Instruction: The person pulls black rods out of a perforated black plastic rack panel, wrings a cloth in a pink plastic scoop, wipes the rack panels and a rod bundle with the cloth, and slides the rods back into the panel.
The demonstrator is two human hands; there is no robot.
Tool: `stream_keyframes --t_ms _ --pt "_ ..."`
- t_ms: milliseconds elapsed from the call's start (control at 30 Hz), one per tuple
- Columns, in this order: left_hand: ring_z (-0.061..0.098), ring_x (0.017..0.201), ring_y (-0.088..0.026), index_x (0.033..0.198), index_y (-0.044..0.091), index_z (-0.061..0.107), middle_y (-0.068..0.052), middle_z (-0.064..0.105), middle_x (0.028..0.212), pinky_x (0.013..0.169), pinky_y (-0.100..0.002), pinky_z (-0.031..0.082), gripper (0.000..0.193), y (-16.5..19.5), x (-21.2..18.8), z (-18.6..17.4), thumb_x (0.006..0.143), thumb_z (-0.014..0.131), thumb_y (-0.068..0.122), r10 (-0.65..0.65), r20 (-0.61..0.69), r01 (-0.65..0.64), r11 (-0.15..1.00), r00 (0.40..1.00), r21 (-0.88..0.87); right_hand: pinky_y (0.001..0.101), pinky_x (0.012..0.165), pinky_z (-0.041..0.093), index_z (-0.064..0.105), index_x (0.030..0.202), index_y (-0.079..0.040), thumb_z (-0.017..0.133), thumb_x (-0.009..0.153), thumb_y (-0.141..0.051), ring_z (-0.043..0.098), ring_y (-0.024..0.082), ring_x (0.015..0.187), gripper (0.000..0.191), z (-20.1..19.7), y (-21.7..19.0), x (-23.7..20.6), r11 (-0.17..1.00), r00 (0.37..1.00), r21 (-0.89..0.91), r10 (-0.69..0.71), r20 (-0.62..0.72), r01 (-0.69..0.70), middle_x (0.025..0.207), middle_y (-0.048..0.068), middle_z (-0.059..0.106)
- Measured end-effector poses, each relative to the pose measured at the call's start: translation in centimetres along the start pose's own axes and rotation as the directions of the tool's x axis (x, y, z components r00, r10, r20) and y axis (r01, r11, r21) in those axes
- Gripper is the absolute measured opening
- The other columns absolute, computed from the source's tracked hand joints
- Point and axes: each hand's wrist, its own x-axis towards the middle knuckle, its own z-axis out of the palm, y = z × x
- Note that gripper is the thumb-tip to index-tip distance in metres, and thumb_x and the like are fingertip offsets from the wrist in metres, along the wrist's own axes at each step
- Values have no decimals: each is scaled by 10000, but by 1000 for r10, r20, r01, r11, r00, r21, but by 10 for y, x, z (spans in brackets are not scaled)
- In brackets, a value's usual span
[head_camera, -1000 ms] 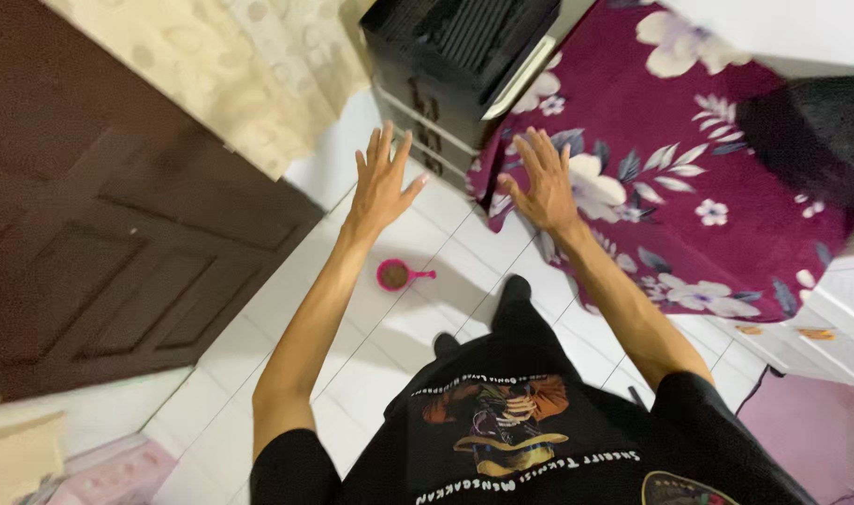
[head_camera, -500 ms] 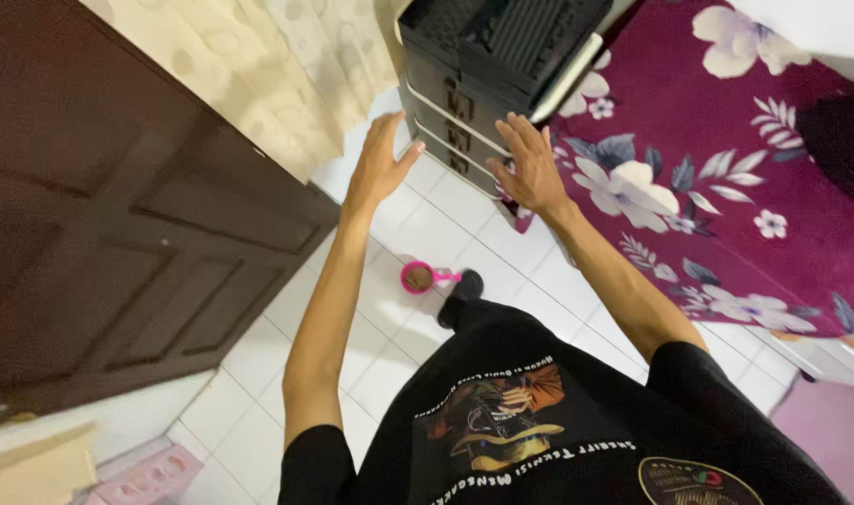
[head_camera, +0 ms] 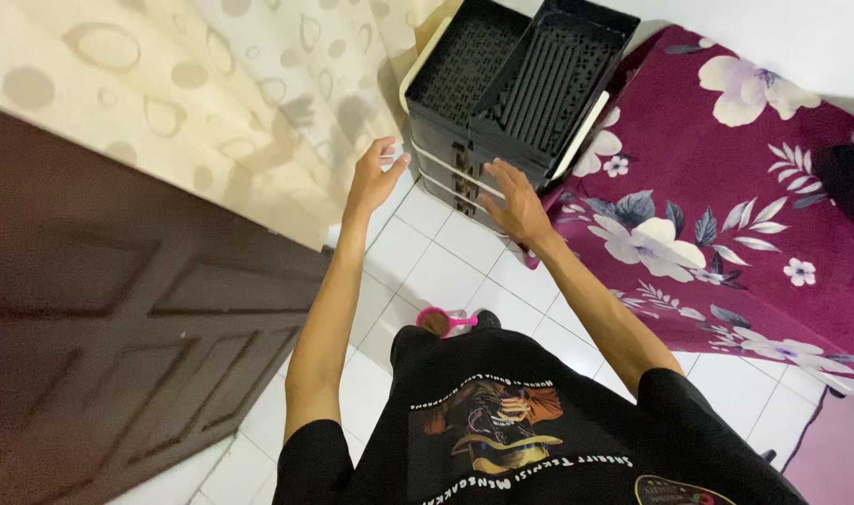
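Note:
I stand over a white tiled floor, both arms stretched forward. My left hand [head_camera: 373, 178] is open, fingers spread, close to the left front corner of a dark plastic drawer unit [head_camera: 488, 112] with cream trim. My right hand [head_camera: 515, 199] is open too, its fingers reaching the drawer fronts on the unit's right side. Neither hand holds anything. A black ribbed tray [head_camera: 555, 75] sits on top of the unit.
A bed with a magenta floral cover [head_camera: 726, 206] lies to the right. On the left are a dark brown panelled door [head_camera: 118, 318] and a cream patterned curtain [head_camera: 193, 103]. A small pink scoop [head_camera: 438, 321] lies on the floor tiles [head_camera: 427, 262] by my feet.
The view has tilted up and closer to the drawer unit. Both hands have moved forward to it, from hovering above the floor to reaching its front.

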Motion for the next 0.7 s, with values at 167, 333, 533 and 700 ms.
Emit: stream_keyframes --t_ms 167,333,533,700 --pt "699 1144 -330 1361 -34 574 -256 680 1252 945 -403 554 607 -18 63 7 916 770 330 16 95 -23 997 995 70 493 1125 437 530 1410 2 728 944 -194 520 448 1344 543 27 7 25 999 998 -5 45 -45 -45 1436 276 549" --pt "661 1205 -343 1360 -27 563 -264 662 1282 983 -401 531 633 -46 139 16 889 766 346 -57 160 49 997 985 59 488 1043 468 592 1335 5 719 930 -169 574 432 1272 458 71 -3 49 960 960 105 267 -81 -258 1360 262 613" --pt "542 1263 -443 1365 -50 548 -315 593 1326 1074 -462 435 637 -97 233 12 911 743 351 66 286 -133 966 956 223 449 921 547 611 1260 19 748 921 -190 663 400 1078 421 137 -9 89 932 891 95 363 -274 -350 1194 228 669" --pt "561 1232 -462 1348 -88 529 -337 598 1292 1037 -461 459 697 -150 294 21 884 766 373 19 329 -124 945 944 303 431 865 553 626 1287 13 736 930 -178 693 349 1038 419 189 -9 123 851 798 130 524 -298 -510 1200 211 686"
